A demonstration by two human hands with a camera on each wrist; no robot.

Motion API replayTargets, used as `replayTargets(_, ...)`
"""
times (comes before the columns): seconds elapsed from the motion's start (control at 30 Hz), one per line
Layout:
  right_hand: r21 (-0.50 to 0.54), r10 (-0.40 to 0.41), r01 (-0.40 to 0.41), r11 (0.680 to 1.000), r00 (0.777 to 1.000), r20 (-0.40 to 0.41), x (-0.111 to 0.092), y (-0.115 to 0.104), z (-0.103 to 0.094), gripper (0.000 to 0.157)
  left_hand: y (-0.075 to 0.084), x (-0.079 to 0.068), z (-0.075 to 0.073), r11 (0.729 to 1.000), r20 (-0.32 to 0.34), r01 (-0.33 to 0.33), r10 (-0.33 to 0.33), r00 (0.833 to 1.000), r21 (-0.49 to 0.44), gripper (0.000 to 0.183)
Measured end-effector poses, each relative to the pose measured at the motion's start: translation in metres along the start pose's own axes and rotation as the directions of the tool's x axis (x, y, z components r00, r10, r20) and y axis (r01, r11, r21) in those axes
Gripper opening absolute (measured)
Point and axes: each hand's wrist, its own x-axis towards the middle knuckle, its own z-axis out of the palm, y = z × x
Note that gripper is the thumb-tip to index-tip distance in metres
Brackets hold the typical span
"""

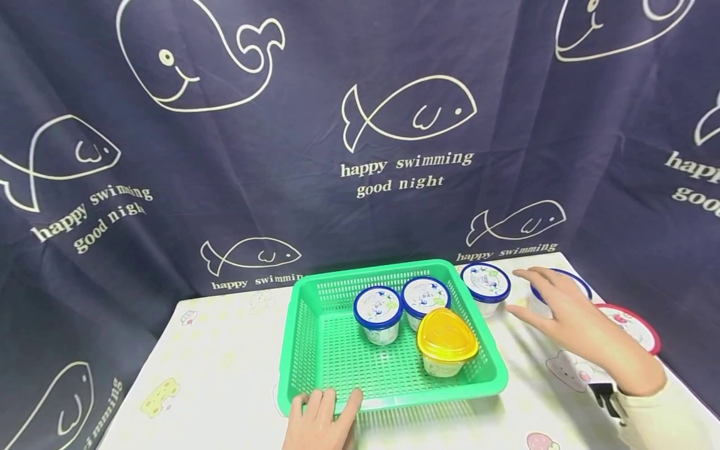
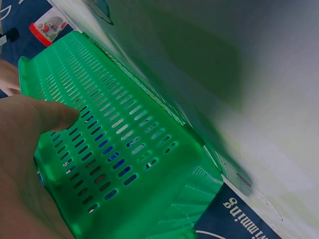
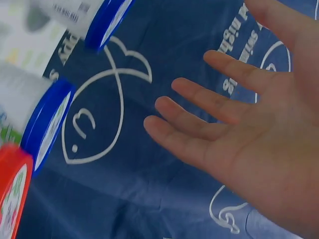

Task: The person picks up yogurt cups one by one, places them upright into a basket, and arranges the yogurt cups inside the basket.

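A green plastic basket (image 1: 332, 390) stands on the table with two blue-lidded tubs, one left (image 1: 378, 309) and one right (image 1: 425, 297), and a yellow-lidded tub (image 1: 447, 337) in it. My left hand (image 1: 320, 425) grips its near rim toward the left corner; the left wrist view shows the thumb (image 2: 60, 115) against the slotted outer wall. My right hand (image 1: 568, 312) is spread and holds nothing, right of the basket. Just left of its fingertips is a blue-lidded tub (image 1: 486, 284); another (image 1: 579, 284) is partly hidden behind the hand.
Beyond the right forearm stands a red-lidded tub (image 1: 635, 328), partly covered by the arm. The tabletop has a pale printed cover (image 1: 219, 362). A dark blue curtain (image 1: 315, 175) with whale and fish drawings hangs along the table's back edge.
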Motion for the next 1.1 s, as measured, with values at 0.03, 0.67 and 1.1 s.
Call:
replayTargets(0.03,-0.001,0.007,-0.007,1.0,1.0,-0.004,-0.002,0.003,-0.002,0.062,0.0,0.0,0.0,1.0,0.011,0.004,-0.004,1.0,-0.001,0.037)
replayTargets(0.67,-0.138,0.287,-0.272,0.952,0.952,0.105,-0.024,0.054,-0.029,0.07,-0.002,0.001,-0.004,1.0,0.036,-0.006,0.007,0.999,-0.015,0.04)
replayTargets(1.1,-0.236,0.51,-0.454,0.859,0.799,0.32,-0.036,0.089,-0.032,0.109,-0.003,-0.004,-0.001,1.0,0.038,-0.007,0.007,0.999,-0.005,0.039)
